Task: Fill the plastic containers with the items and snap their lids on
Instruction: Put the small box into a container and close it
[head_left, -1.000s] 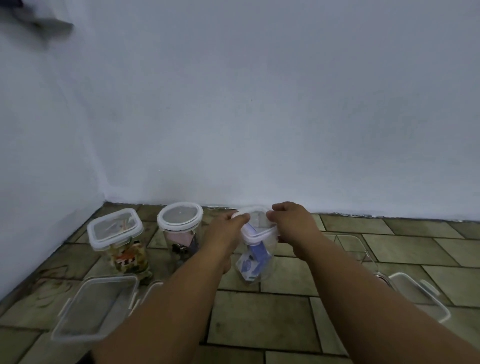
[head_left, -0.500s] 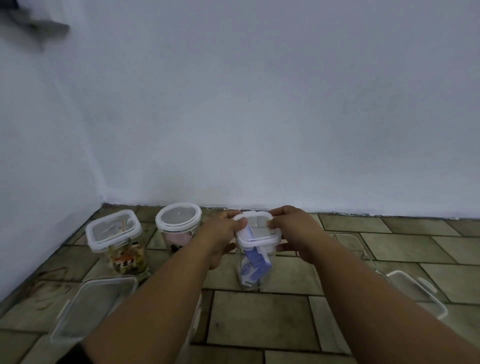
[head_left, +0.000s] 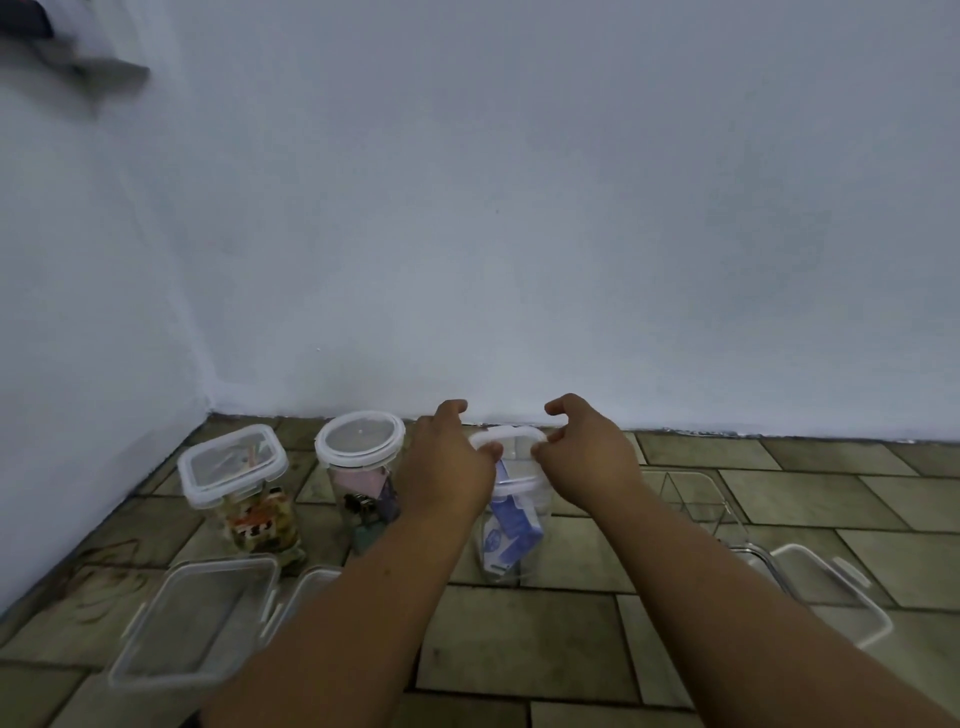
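Observation:
A tall clear container (head_left: 511, 540) with a blue-and-white carton inside stands on the tiled floor near the wall. Its white-rimmed lid (head_left: 511, 435) sits on top. My left hand (head_left: 447, 467) grips the lid's left edge and my right hand (head_left: 587, 457) grips its right edge, thumbs pressing on the rim and index fingers lifted. To the left stand a lidded square container (head_left: 234, 467) of colourful items and a lidded round jar (head_left: 360, 441) holding pink and dark items.
Two loose clear lids (head_left: 197, 618) (head_left: 306, 587) lie on the floor at the front left. On the right are an empty clear container (head_left: 691, 493) and another lid (head_left: 831, 592). White walls close off the back and the left.
The container with the carton went from tilted in my hands to upright on the floor. My index fingers have lifted off the lid while the thumbs stay on its rim.

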